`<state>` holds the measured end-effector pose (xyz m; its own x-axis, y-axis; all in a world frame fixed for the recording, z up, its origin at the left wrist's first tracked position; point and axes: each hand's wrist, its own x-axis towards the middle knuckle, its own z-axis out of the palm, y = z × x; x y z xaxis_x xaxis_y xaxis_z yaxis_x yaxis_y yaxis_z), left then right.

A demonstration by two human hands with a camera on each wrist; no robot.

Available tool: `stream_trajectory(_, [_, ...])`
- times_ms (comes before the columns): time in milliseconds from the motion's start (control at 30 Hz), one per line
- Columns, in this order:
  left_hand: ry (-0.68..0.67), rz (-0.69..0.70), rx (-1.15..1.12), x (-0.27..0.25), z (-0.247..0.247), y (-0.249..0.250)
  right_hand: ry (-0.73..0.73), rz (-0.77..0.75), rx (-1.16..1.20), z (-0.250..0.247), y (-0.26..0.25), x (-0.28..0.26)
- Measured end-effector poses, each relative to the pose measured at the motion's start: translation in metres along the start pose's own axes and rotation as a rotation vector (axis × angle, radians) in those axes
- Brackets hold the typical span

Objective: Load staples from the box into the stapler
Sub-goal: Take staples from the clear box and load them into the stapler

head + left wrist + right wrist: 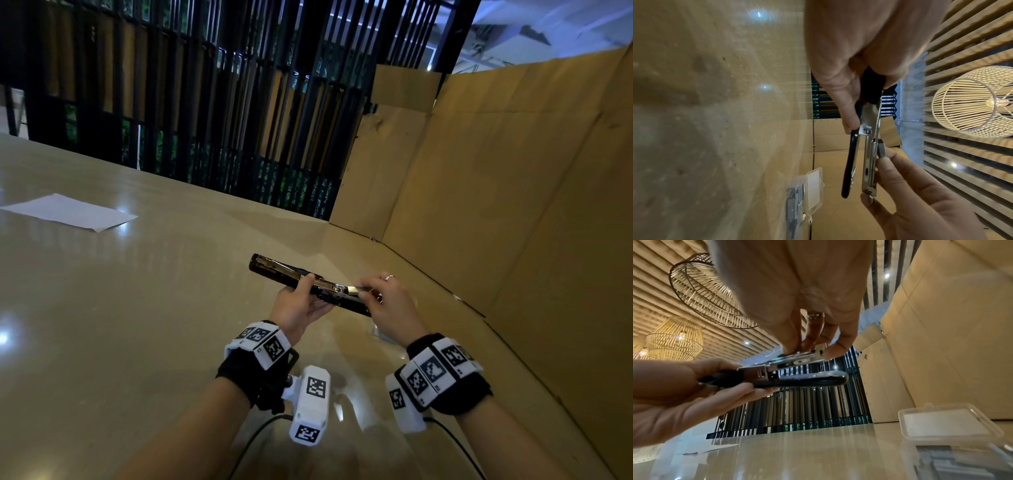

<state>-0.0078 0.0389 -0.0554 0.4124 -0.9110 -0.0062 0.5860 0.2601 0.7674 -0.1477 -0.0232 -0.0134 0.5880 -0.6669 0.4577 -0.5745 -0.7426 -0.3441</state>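
A black stapler (274, 270) is swung open and held flat above the table, its shiny metal staple channel (869, 146) facing up. My left hand (317, 291) grips the stapler near its hinge, thumb on top and fingers underneath. A short grey strip of staples (352, 290) is pinched in my right hand (364, 289), which holds it against the channel's near end. Below the hands the clear plastic staple box (947, 426) lies open on the table with more staples (953, 462) inside. In the head view my right hand mostly hides the box.
A white paper sheet (72, 212) lies at the table's far left. Tall cardboard walls (496, 188) close off the right side and back right corner. A black slatted fence (205, 102) runs behind the glossy beige table (137, 308).
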Motion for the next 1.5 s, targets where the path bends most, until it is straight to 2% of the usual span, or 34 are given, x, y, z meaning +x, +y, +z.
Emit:
stream_trajectory(500, [-0.003,-0.022,-0.026,0.0,0.001,0.003,0.025,-0.088,-0.066,-0.008,-0.001,-0.006])
stream_trajectory(767, [-0.045,-0.047,-0.042,-0.003,0.002,0.001,0.051,-0.079,-0.059,-0.011,0.001,-0.012])
stream_trajectory(1067, [-0.056,-0.07,-0.057,-0.004,0.002,0.003,0.089,0.017,-0.007,-0.012,0.0,-0.012])
stream_trajectory(1500, [-0.08,-0.073,-0.043,-0.005,0.002,0.002,0.0,0.105,0.096,-0.009,0.001,-0.007])
